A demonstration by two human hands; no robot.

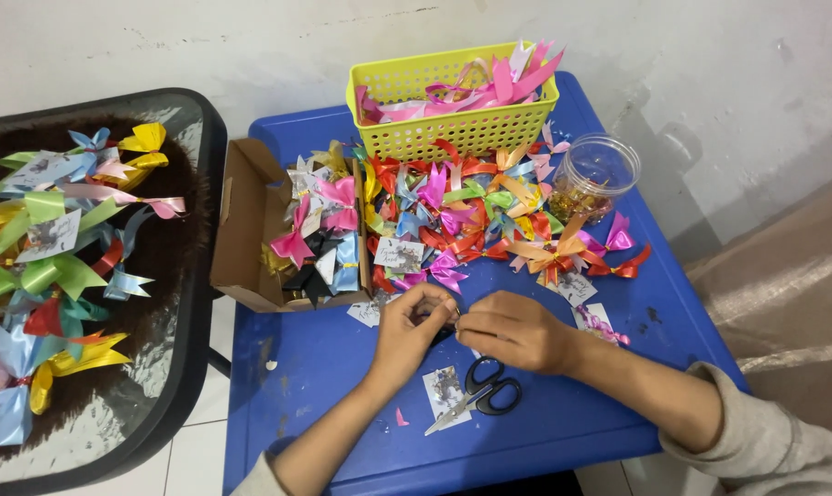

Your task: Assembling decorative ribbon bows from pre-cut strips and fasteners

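Yellow basket (453, 129) of pink ribbons at the blue table's (563, 422) back; clear jar (596, 176) beside it; cardboard box (251, 230) of bows left; black-handled scissors (478, 395) near front.

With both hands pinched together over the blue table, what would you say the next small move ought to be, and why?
Probably to keep the pinch and finish fastening the small piece there. The left hand and the right hand meet fingertip to fingertip at one spot, too small to make out, on the blue table. The scissors lie untouched just below them, and the pile of ribbon bows sits beyond.
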